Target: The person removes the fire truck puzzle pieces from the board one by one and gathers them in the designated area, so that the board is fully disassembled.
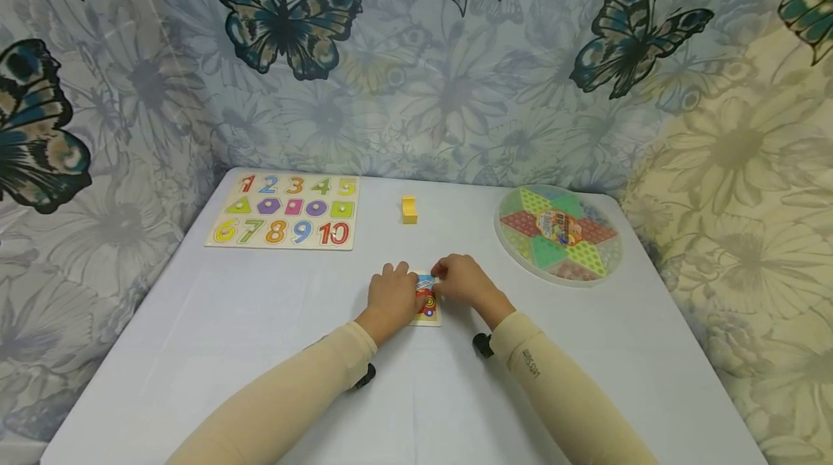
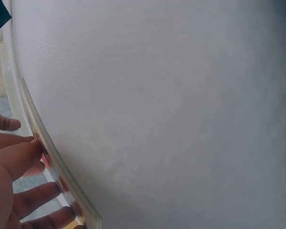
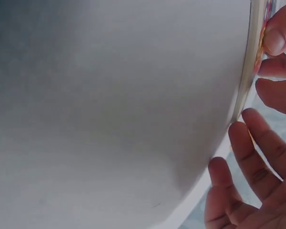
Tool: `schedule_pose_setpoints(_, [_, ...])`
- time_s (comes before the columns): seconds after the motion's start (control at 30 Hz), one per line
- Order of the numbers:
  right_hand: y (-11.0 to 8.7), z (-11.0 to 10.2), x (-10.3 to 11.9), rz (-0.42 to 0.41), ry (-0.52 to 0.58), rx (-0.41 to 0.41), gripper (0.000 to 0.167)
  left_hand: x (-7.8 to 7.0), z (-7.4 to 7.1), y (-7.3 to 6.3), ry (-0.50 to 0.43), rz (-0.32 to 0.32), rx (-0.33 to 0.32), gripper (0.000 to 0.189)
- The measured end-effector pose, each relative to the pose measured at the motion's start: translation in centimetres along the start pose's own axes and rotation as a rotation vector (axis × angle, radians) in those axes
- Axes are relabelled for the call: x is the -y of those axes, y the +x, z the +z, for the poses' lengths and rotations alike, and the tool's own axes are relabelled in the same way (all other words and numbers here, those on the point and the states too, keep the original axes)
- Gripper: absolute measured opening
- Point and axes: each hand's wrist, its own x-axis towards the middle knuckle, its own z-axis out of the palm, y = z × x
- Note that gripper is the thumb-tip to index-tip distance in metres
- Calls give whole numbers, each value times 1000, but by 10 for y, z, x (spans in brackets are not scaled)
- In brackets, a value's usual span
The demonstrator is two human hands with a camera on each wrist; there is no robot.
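The tabletop (image 1: 260,335) spreads beneath both hands. Beyond the left hand (image 1: 390,295), a number board (image 1: 286,194) holds numerals (image 1: 325,235) and shapes (image 1: 342,210); beyond the right hand (image 1: 470,283) lies a round board (image 1: 548,252). The left's spread fingers rest on a picture board (image 1: 426,299) between the hands; the right's bent fingers touch it, pinching or not, I cannot tell. Adjusting it seems the step, next calling for steadiness. Ahead stands a yellow block (image 1: 409,212).

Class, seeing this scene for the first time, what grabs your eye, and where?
Probably the large black and teal butterflies printed on the pale floral backdrop behind the white table. Next come a round, multicoloured star-patterned board at the table's far right and a cream rectangular board of bright numbers and shapes at its far left. Nearer and between these, the left hand and right hand are at a small, colourful picture board.
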Motion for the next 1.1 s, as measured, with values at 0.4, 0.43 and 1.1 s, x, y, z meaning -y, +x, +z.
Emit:
schedule_pose_setpoints(0.4, [-1,-3,3,-20,-98,-7,22,1,-1,0,-16,-10,2,42])
schedule_pose_setpoints(0.43, [-1,-3,3,-21,-102,-6,22,1,-1,0,-15,-8,-3,43])
schedule_pose_setpoints(1.1, [13,-5,-5,-92,-31,106,19,1,-1,-1,2,2,11,44])
